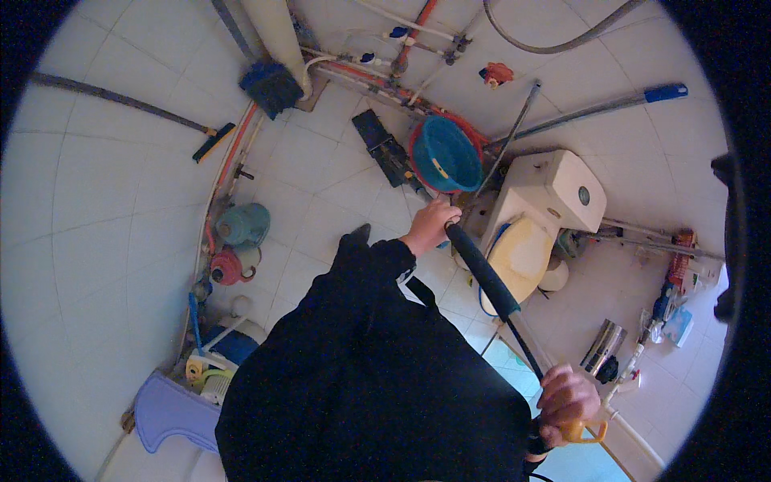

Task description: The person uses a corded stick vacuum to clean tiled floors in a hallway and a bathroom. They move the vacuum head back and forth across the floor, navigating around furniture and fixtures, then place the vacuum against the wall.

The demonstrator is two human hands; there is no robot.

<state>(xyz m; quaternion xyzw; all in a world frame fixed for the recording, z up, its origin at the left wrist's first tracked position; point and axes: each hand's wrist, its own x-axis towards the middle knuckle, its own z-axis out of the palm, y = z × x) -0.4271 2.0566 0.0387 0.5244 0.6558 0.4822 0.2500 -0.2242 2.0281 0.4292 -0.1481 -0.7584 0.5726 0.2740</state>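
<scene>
Both of my hands grip one long-handled floor tool, apparently a mop. My left hand (430, 226) closes around the pole below its dark foam grip (486, 270). Towards the pole's upper end, my right hand (568, 397) is wrapped around it, next to an orange hanging loop (587, 432). The tool's black hinged head (380, 147) lies on the tiled floor (322, 162), beside a blue-green basin (447, 153). That basin sits within a red one (415, 158). My left hand and the basin hide part of the lower pole.
A toilet (521, 256) with its lid down stands at the right. A broom (271, 87) and a squeegee (215, 143) lean at the upper left. Pots or kettles, one green (244, 224) and one red (227, 266), line the left wall. Pipes (367, 81) run along the wall base.
</scene>
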